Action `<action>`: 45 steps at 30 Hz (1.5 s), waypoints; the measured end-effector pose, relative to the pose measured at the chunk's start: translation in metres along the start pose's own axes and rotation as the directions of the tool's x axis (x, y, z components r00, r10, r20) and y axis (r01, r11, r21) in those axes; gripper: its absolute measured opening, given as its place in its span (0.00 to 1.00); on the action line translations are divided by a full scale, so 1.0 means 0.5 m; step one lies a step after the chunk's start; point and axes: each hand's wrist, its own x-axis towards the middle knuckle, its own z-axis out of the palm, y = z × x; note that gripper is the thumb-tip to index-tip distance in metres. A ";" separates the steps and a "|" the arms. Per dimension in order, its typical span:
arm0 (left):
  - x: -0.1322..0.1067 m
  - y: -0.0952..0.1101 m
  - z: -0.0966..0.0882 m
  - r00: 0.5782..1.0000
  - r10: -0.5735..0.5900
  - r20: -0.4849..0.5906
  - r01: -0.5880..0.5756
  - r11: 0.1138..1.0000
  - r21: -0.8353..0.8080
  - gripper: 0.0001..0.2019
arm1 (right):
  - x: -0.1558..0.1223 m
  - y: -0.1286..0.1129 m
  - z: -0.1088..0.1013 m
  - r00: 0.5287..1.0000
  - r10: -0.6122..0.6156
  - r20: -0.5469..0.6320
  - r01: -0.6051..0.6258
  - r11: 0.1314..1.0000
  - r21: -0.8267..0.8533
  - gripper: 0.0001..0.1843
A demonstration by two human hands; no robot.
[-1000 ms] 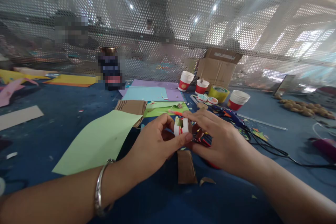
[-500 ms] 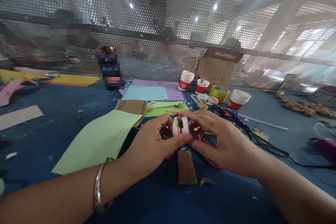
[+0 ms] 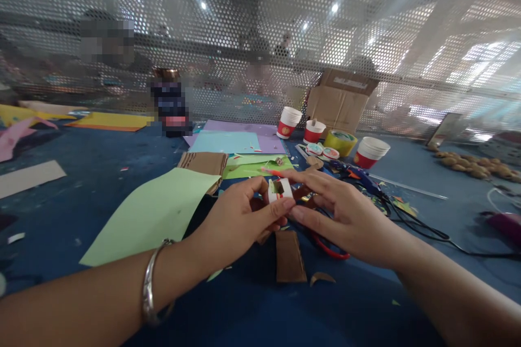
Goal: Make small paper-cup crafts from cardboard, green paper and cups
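Observation:
A small cut piece of paper cup [image 3: 280, 190], white with red marks and a square opening showing green inside, is held up over the table. My left hand [image 3: 238, 217] pinches it from the left, thumb across its lower front and fingers behind. From the right, my right hand [image 3: 345, 211] closes its fingers about the same piece, the thumb at its lower right corner. Red-handled scissors [image 3: 331, 252] lie partly hidden under my right hand. Below the hands rests a brown cardboard strip [image 3: 290, 257], with a curved brown scrap [image 3: 323, 277] beside it.
Light green paper [image 3: 150, 217] and corrugated cardboard [image 3: 203, 162] lie left. Paper cups [image 3: 371, 152], yellow tape [image 3: 340, 143] and a blue glue gun [image 3: 360, 179] with a black cable stand or lie back right. A perforated screen [image 3: 228, 27] rises behind.
The cup piece has tilted slightly in my fingers, so its opening faces more upward. My left thumb has shifted a little up along it.

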 end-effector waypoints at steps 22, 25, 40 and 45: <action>0.000 -0.005 0.020 0.996 0.060 0.073 -0.023 0.904 -0.426 0.10 | 0.003 0.004 -0.008 0.993 -0.023 -0.118 0.012 0.996 -0.092 0.24; 0.001 -0.001 0.021 0.994 0.078 0.078 -0.037 0.898 -0.438 0.10 | 0.000 0.003 -0.009 0.991 -0.020 -0.133 0.008 0.995 -0.095 0.25; 0.001 0.000 0.015 0.978 0.180 0.109 -0.146 0.953 -0.265 0.15 | -0.005 -0.005 -0.009 0.992 -0.020 -0.125 0.011 0.997 -0.075 0.27; 0.004 -0.003 0.013 0.981 0.174 0.087 -0.157 0.971 -0.180 0.14 | -0.007 -0.007 -0.010 0.989 -0.043 -0.141 0.027 0.993 -0.114 0.28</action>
